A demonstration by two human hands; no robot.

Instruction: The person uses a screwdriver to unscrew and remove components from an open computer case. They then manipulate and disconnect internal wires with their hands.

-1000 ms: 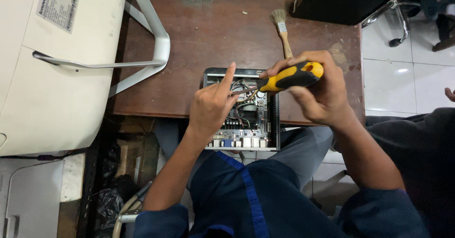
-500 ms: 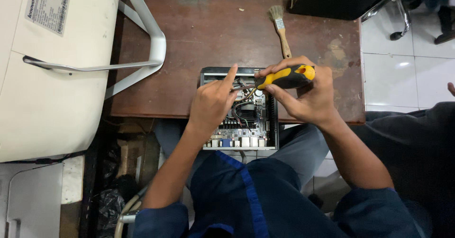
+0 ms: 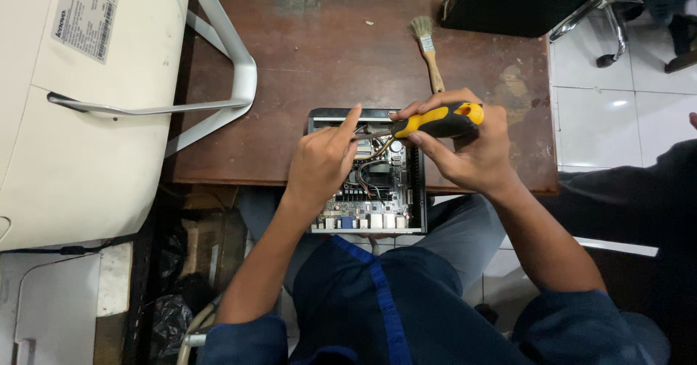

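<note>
Here I see the work on the small open computer (image 3: pixel 367 172), which lies in the middle of the frame, at the near edge of the brown table (image 3: pixel 305 67) and partly over the lap. Its lid is off, so the board, the cables and the row of ports at its lower side are visible.

The right hand (image 3: pixel 465 151) grasps the screwdriver (image 3: pixel 435 122), with the fingers wrapped around the yellow and black handle. The tool lies almost flat, and its tip points to the left, to the upper part of the case. The left hand (image 3: pixel 323 161) rests on the left part of the case. Its fingers are half bent, and the index finger stretches up to the place where the tip comes. I cannot tell if this hand pinches a screw or only steadies the tip, because the spot is too small.

I judge that the step in hand is work on a screw near the upper edge of the board. The next move, I think, calls for a tip that sits straight in the screw head and for a steady left finger, since cables lie just beside it.

A brush (image 3: pixel 428 49) lies on the table above the case, apart from both hands. A white device (image 3: pixel 80 111) with a grey metal stand (image 3: pixel 225 67) fills the upper left of the frame.
</note>
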